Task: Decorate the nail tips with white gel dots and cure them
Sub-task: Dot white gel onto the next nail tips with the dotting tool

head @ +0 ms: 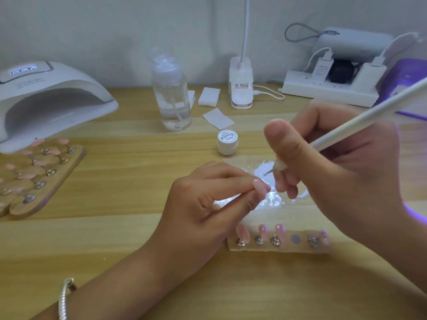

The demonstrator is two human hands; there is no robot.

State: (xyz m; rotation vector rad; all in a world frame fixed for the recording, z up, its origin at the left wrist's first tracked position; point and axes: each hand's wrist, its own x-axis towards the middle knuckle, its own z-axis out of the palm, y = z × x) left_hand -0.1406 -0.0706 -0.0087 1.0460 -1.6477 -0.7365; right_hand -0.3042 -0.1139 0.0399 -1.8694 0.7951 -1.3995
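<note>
A: What do we see nearest us?
B: A beaded bracelet (64, 299) on our left wrist, above the wooden desk (138, 239). Just ahead lies a small wooden strip (254, 249) with 4 pink nail tips (263, 230) standing on metal pegs.

A: And our hands?
B: Our left hand (203, 209) sits just behind the strip. Its grip pinches a single nail tip (260, 185) between thumb and forefinger, with the other fingers curled under. Our right hand (335, 176) has its grip wrapped round a white dotting pen (360, 123), the thumb raised alongside it. The pen's fine metal point aims down and left, just beside the single nail tip. We cannot tell whether they touch.

A: What lies under them?
B: A clear sheet (275, 202) smeared with white gel (265, 169).

A: And farther back?
B: Just behind the sheet we see a white gel pot (227, 143) with its lid on. To the left, a wooden rack (57, 181) of more pink tips reaches the front edge of a white curing lamp (46, 95), whose display is lit. Beyond come a paper wipe (218, 118), a pump bottle (172, 93) of clear liquid, a desk light's base (241, 88), a power strip (328, 91) by the wall, and a purple-glowing lamp (406, 84) at the right edge.
</note>
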